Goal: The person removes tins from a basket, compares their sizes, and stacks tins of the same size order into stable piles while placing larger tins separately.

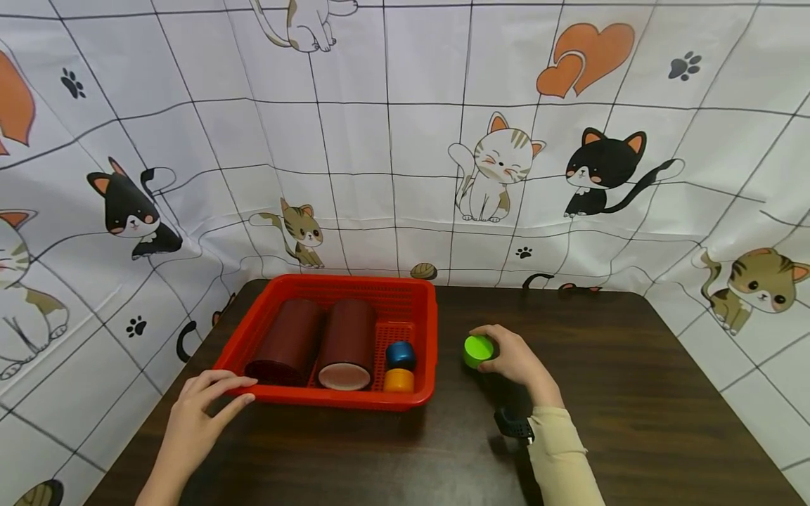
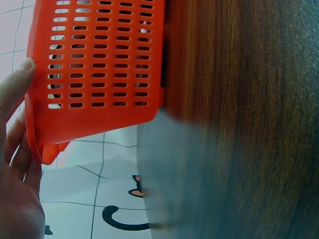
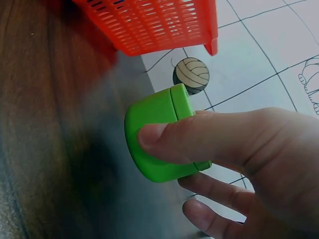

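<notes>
My right hand [image 1: 515, 360] pinches a small lime-green round container [image 1: 477, 351] between thumb and fingers. In the right wrist view this green container [image 3: 157, 139] has a seam near one end and hangs above the table, tilted. With thumb and fingers on its near left corner, my left hand [image 1: 196, 414] grips the rim of a red plastic basket [image 1: 354, 398]. The left wrist view shows the thumb [image 2: 26, 67] outside the rim and the fingers beyond it. Inside lie two maroon cylinders, a left one [image 1: 291, 337] and a right one [image 1: 348, 329], beside blue [image 1: 401, 354] and orange [image 1: 399, 381] round containers.
The dark wood-grain table [image 1: 607, 351] extends right of the basket and toward the front. A white cat-print sheet [image 1: 418, 140] hangs behind the table and along both sides. A black strap [image 1: 511, 425] is at my right wrist.
</notes>
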Tool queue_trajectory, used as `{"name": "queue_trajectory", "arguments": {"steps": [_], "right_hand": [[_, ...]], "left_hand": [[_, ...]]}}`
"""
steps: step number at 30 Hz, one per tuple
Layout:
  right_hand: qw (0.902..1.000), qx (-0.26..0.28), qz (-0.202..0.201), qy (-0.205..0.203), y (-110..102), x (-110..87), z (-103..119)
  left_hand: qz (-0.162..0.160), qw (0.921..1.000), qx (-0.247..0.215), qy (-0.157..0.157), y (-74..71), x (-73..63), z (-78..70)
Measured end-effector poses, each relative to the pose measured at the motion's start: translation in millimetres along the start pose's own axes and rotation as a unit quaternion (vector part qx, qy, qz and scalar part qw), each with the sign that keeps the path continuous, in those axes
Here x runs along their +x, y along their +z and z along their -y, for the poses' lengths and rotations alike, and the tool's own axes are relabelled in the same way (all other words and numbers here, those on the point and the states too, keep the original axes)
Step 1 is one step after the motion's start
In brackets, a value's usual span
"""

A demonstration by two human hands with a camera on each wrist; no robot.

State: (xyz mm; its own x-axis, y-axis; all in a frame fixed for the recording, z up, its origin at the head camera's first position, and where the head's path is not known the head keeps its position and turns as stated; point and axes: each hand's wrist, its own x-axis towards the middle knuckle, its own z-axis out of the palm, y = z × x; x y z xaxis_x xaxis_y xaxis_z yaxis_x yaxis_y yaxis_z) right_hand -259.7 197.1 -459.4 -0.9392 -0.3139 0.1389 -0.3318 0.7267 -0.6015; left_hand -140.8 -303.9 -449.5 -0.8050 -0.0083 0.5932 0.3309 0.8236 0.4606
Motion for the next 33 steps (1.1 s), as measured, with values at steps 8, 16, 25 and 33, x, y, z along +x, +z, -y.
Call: {"name": "queue_trajectory", "arguments": {"steps": [8, 16, 25, 33], "right_hand": [[0.9999, 0.004, 0.012, 0.001, 1.0, -3.4, -0.2], [0.9997, 0.0, 0.025, -0.006, 1.5, 1.7, -5.2], [0.9993, -0.004, 0.036, -0.008, 4.8, 4.7, -5.2], [0.999, -0.005, 0.044, -0.006, 4.0, 5.8, -2.9]], "left_hand": [[-0.003, 0.9999, -0.007, 0.007, -0.5, 1.0, -0.1], [0.0, 1.0, 0.0, 0.009, -1.5, 2.2, -1.3], [0.004, 1.0, 0.003, 0.006, -2.2, 1.7, -2.6], [0.001, 1.0, -0.001, 0.001, -1.5, 1.5, -2.0]]}}
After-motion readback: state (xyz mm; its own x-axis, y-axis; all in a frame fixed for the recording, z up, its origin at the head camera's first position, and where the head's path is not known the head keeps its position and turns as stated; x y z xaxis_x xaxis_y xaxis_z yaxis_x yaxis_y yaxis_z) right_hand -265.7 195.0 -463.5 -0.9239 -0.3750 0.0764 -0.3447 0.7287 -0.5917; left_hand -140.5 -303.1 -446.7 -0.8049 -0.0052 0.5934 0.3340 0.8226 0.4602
